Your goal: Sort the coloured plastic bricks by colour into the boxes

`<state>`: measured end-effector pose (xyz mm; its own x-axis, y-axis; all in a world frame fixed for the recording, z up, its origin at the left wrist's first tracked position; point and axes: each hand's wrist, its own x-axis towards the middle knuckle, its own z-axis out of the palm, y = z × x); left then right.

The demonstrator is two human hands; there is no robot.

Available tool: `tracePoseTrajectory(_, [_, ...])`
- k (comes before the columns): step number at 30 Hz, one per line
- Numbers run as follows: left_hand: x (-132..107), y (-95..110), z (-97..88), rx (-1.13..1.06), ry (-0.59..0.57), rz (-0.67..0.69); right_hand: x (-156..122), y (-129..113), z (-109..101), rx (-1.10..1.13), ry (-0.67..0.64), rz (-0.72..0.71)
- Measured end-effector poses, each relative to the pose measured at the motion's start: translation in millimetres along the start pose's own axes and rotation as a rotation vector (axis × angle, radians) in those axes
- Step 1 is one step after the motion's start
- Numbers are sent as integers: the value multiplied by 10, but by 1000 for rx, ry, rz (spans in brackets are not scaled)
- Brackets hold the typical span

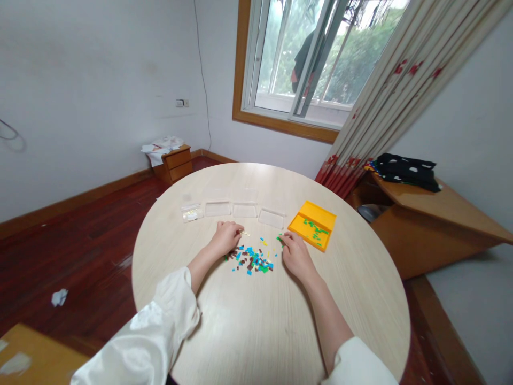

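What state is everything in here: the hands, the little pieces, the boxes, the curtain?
Left hand: fingers bent, by pale pieces
Right hand: fingertips at a green piece, grip unclear
Brick pile: loose, colours mixed
Yellow case: open, green pieces inside
Leftmost clear box: holds pale pieces, lid unclear
Curtain: drawn aside
Floor paper: crumpled
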<state>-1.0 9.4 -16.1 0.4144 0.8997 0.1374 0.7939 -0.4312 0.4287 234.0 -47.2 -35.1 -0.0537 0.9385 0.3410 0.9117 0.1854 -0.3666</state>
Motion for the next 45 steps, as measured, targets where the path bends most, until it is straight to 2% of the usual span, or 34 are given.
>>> tracePoseTrajectory(11, [80,105,-10,3,-52,22,-4,50,48,8,-93,-61])
tracePoseTrajectory(23, [55,88,-13,41,-29,31,27,113,-75,117,-22,-46])
tracePoseTrajectory(27, [47,78,-22,48,-26,30,9,93,-114,118,-68,-70])
tracePoseTrajectory(30, [41,68,-28,50,-29,21,5,99,-111,121,-99,-61])
tracePoseTrajectory(37, [36,21,-17,36,-13,21,37,91,-67,181,-66,-49])
tracePoseTrajectory(45, [28,17,-36,62,-26,22,42,59,-27,88,-42,-24])
